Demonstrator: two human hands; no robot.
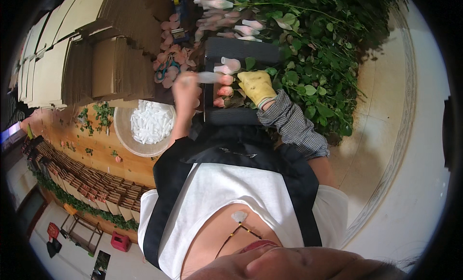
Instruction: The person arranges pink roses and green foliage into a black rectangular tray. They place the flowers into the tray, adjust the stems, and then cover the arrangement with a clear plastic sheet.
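Observation:
My bare left hand (185,85) is blurred by motion, its fingers closed on the near end of a white mesh flower sleeve (209,77). The sleeve's other end meets a pink rose head (226,79). Just right of that rose, my right hand (257,86), in a yellow glove, is curled into a fist where the stem would run; the stem inside is hidden. Two more bare pink roses (225,91) lie below it, and white-sleeved roses (230,66) lie above, all within a black ridged stand (242,50) before me.
Left stands a basin (121,135) of white mesh sleeves (151,122). Above are stacked cardboard sheets (105,66), teal scissors (166,68) and loose pink petals (186,56). Leafy rose stems (307,70) are heaped right. Sleeved roses (217,3) lie beyond. Filled cardboard packs (97,186) line the floor.

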